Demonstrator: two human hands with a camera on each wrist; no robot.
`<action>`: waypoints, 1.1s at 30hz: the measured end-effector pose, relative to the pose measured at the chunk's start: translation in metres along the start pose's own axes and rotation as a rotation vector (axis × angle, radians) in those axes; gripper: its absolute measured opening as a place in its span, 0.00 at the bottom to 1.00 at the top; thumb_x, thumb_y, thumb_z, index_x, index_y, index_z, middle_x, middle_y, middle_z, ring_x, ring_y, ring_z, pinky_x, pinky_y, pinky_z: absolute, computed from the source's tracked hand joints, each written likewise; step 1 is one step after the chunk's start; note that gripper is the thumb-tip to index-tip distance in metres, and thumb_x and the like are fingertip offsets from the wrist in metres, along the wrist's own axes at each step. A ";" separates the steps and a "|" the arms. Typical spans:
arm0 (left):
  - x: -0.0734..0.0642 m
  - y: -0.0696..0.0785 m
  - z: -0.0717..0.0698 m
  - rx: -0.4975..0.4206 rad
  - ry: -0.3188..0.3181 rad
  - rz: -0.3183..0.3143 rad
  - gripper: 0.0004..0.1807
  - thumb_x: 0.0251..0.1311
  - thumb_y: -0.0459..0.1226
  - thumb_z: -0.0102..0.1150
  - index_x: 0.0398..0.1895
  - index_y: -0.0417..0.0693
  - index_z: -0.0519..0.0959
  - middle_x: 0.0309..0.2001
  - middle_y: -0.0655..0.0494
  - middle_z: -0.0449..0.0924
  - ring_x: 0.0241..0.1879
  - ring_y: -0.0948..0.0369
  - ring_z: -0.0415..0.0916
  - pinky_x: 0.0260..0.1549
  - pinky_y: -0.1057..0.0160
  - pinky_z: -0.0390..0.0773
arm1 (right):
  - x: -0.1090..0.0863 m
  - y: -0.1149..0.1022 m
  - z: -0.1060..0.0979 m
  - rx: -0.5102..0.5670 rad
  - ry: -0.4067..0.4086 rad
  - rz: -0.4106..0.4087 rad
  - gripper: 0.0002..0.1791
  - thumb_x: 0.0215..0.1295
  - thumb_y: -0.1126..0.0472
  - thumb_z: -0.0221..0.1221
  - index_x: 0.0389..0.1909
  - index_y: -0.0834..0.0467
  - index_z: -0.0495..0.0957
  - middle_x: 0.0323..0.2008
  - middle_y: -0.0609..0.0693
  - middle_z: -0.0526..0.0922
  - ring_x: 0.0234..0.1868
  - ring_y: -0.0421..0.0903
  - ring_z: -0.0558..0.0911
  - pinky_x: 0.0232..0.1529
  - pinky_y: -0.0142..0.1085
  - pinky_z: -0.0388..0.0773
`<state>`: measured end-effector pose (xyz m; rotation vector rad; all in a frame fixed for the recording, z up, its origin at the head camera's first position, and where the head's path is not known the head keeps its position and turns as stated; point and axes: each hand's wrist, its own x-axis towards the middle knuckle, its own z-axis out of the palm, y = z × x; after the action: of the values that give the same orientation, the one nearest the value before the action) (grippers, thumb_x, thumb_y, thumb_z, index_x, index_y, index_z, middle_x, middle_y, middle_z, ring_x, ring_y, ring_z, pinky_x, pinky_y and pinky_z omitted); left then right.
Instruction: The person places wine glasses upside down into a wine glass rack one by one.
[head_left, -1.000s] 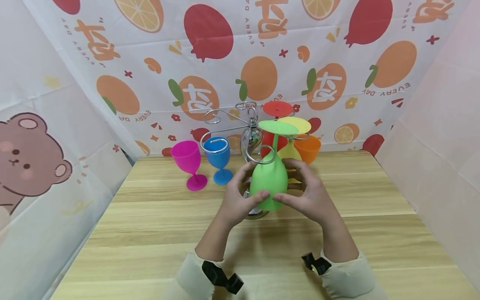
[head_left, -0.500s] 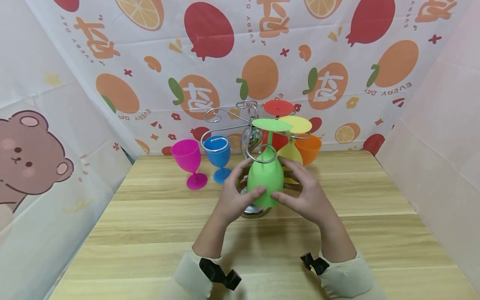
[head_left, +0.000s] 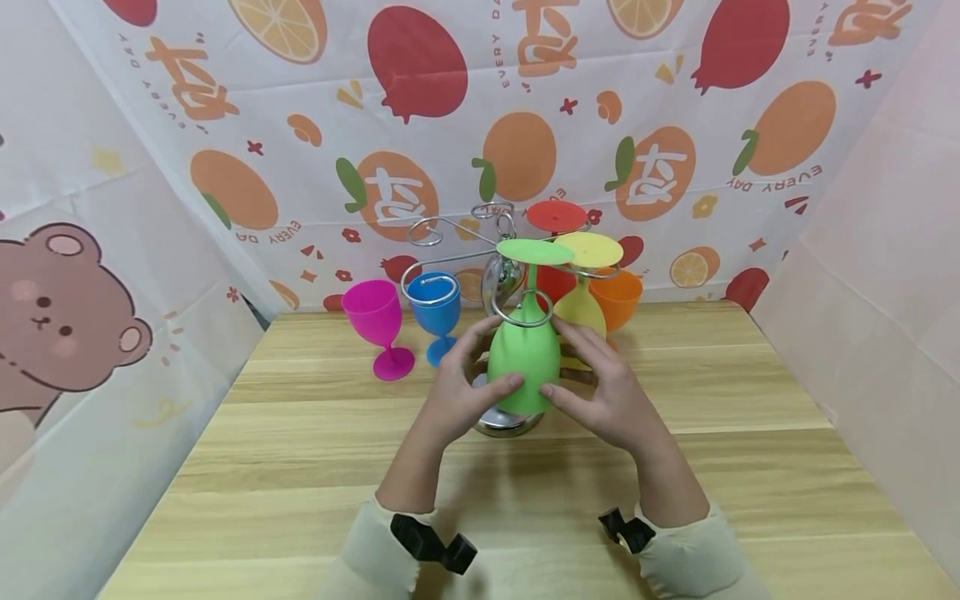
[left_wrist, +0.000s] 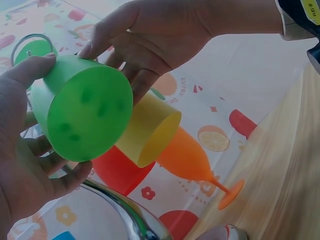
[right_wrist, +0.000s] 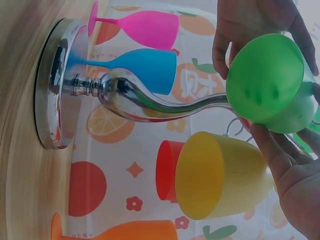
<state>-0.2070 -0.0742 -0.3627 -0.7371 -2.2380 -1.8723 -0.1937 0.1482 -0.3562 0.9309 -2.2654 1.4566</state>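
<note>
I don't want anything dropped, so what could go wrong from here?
If the left hand and right hand let go now, the green goblet could drop, since its foot sits above the wire ring around its stem. The right hand is close to the hanging yellow goblet and might knock it. The metal rack could tip if pushed, as the red goblet and yellow goblet hang on its right side.

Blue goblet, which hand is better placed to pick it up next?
Probably the left hand. The blue goblet stands just beyond it, left of the rack's base; the right hand is across the green goblet. Both hold that goblet, so the left must let go first.
</note>
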 end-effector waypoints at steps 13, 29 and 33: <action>-0.001 0.001 -0.004 0.008 -0.021 -0.041 0.38 0.55 0.47 0.69 0.69 0.61 0.65 0.62 0.54 0.73 0.61 0.52 0.70 0.55 0.44 0.77 | -0.002 -0.002 0.004 0.007 -0.003 -0.002 0.41 0.59 0.64 0.68 0.73 0.47 0.62 0.66 0.47 0.71 0.63 0.47 0.75 0.53 0.40 0.81; -0.006 0.008 -0.013 0.006 -0.059 -0.064 0.40 0.53 0.42 0.71 0.70 0.60 0.63 0.64 0.53 0.71 0.65 0.51 0.68 0.57 0.43 0.76 | -0.004 -0.003 0.007 0.011 -0.017 -0.069 0.42 0.57 0.64 0.70 0.72 0.52 0.64 0.68 0.49 0.69 0.65 0.47 0.73 0.53 0.37 0.81; -0.008 0.008 -0.016 -0.003 -0.072 -0.063 0.42 0.51 0.42 0.72 0.70 0.55 0.62 0.64 0.53 0.70 0.65 0.51 0.67 0.57 0.43 0.76 | -0.005 -0.003 0.007 0.015 -0.022 -0.088 0.42 0.56 0.65 0.71 0.72 0.53 0.65 0.68 0.49 0.69 0.66 0.47 0.72 0.53 0.38 0.81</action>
<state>-0.2000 -0.0905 -0.3556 -0.7544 -2.3285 -1.9074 -0.1878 0.1426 -0.3602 1.0425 -2.2019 1.4343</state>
